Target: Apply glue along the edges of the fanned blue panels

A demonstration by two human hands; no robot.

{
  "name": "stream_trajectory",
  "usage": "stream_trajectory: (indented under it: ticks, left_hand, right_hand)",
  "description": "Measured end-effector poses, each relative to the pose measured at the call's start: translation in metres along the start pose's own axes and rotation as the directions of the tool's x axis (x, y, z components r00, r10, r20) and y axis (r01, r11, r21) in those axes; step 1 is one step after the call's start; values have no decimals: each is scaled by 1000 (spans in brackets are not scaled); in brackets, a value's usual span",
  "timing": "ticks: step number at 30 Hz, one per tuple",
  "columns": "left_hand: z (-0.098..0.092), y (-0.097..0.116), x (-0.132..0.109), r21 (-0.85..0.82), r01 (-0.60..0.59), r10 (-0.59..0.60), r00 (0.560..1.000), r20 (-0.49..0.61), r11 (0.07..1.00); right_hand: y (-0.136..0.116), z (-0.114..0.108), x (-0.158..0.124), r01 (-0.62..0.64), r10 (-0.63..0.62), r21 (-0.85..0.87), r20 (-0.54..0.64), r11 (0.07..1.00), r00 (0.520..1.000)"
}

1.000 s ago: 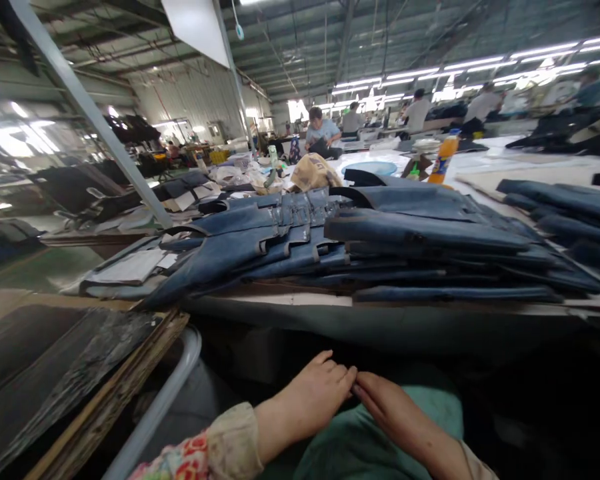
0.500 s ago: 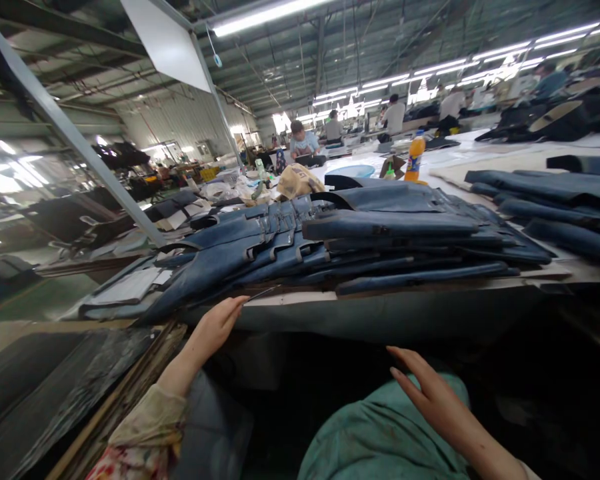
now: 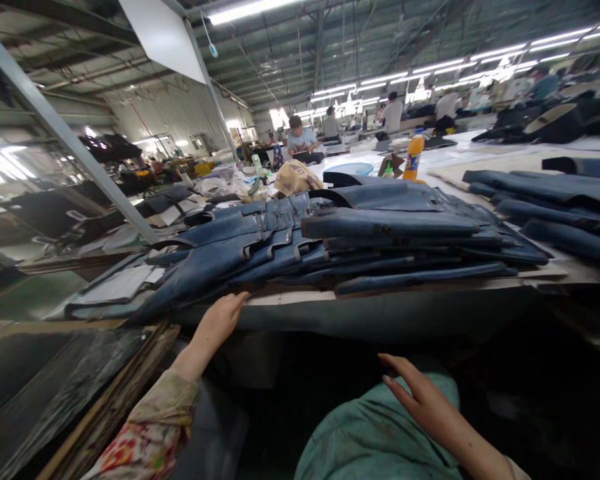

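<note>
My left hand (image 3: 219,321) is at the front edge of the table (image 3: 293,297), its fingers pinched around a thin pointed metal tool (image 3: 259,291). The tool's tip points right, toward the lowest layers of a pile of dark blue panels (image 3: 200,267); whether it touches them I cannot tell. Several folded blue pieces (image 3: 390,223) lie stacked just right of that pile. Above my lap, over a green apron (image 3: 375,433), my right hand (image 3: 420,395) hovers with fingers stretched out, holding nothing.
More blue pieces (image 3: 555,190) lie at the right. Behind the pile stand an orange drink bottle (image 3: 414,157) and a tan cloth bag (image 3: 296,177). A slanted metal post (image 3: 80,140) rises at the left. A person (image 3: 301,139) sits across the table.
The left hand has shifted very slightly, still pinching the tool. My right hand has moved a little left and down, fingers still spread. The view has tilted slightly.
</note>
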State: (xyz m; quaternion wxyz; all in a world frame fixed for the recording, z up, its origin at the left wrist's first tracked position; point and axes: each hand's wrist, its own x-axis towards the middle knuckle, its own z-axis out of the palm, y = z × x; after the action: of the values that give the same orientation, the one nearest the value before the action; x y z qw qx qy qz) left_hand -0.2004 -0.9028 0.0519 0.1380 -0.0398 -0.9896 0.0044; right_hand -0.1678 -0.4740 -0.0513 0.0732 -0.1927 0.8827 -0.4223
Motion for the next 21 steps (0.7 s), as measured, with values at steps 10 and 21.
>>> stream_trajectory:
  ticks: [10, 21]
  left_hand:
    - [13, 15, 28, -18, 107, -108, 991, -81, 994]
    - [10, 21, 57, 212, 228, -227, 973, -26, 950]
  right_hand:
    - [8, 6, -4, -24, 24, 9, 45, 1000, 999]
    - [4, -2, -11, -40, 39, 19, 43, 999, 998]
